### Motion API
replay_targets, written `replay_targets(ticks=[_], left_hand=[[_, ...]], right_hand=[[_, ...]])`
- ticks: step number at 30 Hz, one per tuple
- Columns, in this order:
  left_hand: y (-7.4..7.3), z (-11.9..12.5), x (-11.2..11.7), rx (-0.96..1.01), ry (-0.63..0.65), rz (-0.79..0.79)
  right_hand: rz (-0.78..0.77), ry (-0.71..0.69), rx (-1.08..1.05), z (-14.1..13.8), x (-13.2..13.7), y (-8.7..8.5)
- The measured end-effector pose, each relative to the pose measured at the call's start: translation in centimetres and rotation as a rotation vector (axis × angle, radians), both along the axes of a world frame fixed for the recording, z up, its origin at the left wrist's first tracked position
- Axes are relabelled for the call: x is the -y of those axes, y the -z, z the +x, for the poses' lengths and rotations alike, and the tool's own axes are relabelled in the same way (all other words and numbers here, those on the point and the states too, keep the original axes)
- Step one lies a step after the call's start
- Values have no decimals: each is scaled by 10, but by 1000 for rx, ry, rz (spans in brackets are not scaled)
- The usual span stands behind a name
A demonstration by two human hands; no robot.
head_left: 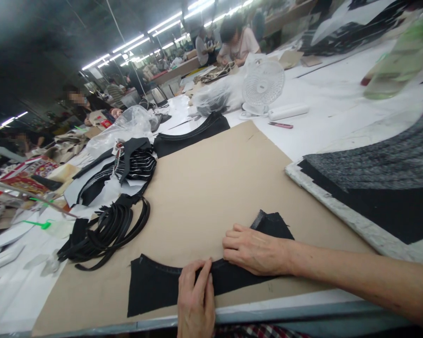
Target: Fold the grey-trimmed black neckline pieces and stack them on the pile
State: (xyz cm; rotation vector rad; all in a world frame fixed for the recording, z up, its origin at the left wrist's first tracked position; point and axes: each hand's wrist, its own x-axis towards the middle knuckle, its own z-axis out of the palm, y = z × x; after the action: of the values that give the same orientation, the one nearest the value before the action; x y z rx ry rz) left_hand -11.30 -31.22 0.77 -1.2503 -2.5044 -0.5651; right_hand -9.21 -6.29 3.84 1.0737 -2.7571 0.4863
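A black fabric piece [155,291] with a curved upper edge lies flat on a sheet of brown card [204,188] near the table's front. My left hand [196,293] pinches that curved edge at its middle, fingertips together. Just to the right, my right hand [252,249] has its fingers curled down onto the same edge, hiding part of it. A narrow folded band runs along the curve. The piece's right end stands up slightly in a fold beyond my right hand.
Left of the card lie a bundle of black strips [109,230] and stacked black pieces [137,164]. Another curved black piece [193,134] rests at the far edge. A board [338,213] with dark pieces overlaps the right side. Beyond are a white fan [263,84], pink-handled cutter [281,125] and green bottle [398,65].
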Motion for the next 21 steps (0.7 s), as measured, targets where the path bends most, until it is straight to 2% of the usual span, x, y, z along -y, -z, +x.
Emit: replay_targets(ticks=[4, 9, 15, 21], left_hand=[[5, 5, 4, -58, 62, 17], [5, 9, 9, -100, 61, 31], [-6, 0, 15, -180, 149, -40], [-19, -14, 15, -158, 69, 0]], right_hand=[[0, -1, -15, 5, 1, -1], [16, -2, -37, 8, 1, 0], [15, 13, -22, 11, 2, -2], [-3, 51, -13, 10, 7, -1]])
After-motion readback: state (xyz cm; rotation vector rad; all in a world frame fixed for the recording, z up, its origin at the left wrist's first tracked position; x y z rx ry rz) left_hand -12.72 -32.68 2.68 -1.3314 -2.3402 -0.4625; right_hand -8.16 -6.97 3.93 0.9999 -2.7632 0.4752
